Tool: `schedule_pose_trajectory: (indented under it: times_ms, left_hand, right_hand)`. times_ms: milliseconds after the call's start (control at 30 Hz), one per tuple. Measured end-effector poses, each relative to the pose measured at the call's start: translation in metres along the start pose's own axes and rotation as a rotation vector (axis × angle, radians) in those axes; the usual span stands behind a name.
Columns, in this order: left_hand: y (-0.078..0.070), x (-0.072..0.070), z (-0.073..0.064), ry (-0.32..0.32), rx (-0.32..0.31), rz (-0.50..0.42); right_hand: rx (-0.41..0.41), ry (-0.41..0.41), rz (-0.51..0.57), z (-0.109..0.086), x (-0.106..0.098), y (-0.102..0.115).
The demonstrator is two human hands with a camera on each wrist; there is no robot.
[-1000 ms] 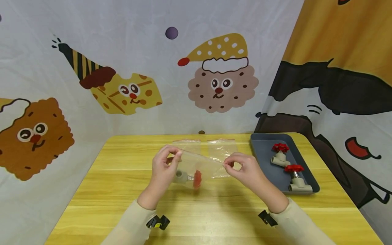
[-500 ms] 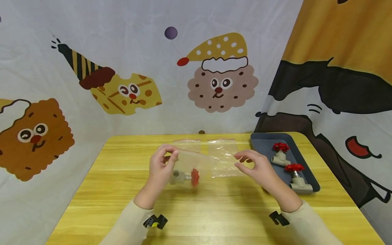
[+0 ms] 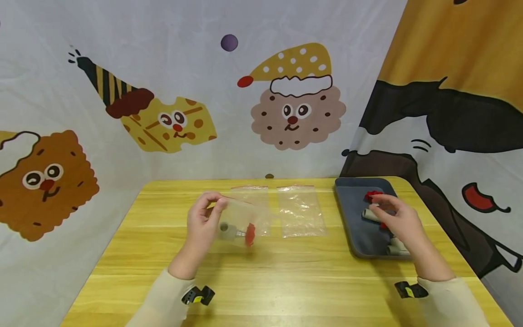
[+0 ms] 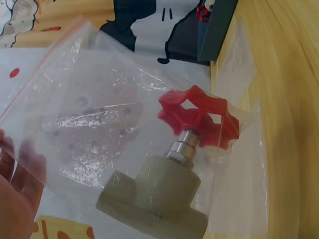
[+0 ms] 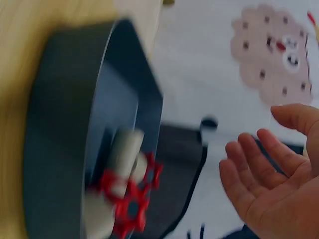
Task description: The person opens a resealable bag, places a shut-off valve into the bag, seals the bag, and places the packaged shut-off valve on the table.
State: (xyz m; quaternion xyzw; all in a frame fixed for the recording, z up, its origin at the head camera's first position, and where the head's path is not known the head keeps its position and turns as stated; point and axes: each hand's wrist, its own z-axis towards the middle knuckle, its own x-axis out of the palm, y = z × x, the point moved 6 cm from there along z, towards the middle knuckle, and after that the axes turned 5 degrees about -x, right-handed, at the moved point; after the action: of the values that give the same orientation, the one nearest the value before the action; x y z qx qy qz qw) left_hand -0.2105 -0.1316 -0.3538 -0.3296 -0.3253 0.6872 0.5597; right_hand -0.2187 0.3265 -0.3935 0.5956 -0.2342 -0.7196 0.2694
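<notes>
We list, head view: one clear plastic bag (image 3: pixel 237 210), beige red-wheeled valve (image 4: pixel 172 172) inside, lower centre, pinched by left hand (image 3: pixel 203 219); right hand (image 3: pixel 402 219), fingers parted, near grey rectangular tray (image 3: pixel 352 206), lower right.

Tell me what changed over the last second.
The right hand let go of the raised clear bag and moved right, to the gray tray. The left hand, still pinching the bag, shifted slightly left with the red-handled valve inside. The two flat bags and tray stayed put.
</notes>
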Motion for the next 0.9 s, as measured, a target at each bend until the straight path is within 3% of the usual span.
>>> schedule_pose_trajectory:
  times_ms: [233, 367, 600, 733, 900]
  left_hand:
    - [0.002, -0.012, 0.0, 0.047, -0.005, -0.009]
    - [0.003, -0.021, 0.002, 0.041, -0.03, -0.009]
    - [-0.013, -0.036, 0.004, 0.003, -0.081, 0.067]
    - [-0.008, -0.049, 0.006, -0.036, -0.139, 0.079]
    - [0.006, -0.067, 0.007, -0.101, -0.259, 0.06]
  right_hand:
    - [0.177, -0.044, -0.119, -0.006, -0.03, -0.059]
    - [0.287, 0.015, -0.156, -0.011, -0.034, -0.086]
    - [0.459, 0.15, -0.22, -0.016, -0.032, -0.127]
    - [0.47, 0.182, -0.227, -0.018, -0.03, -0.139]
    - [0.463, 0.157, -0.239, -0.017, -0.03, -0.144]
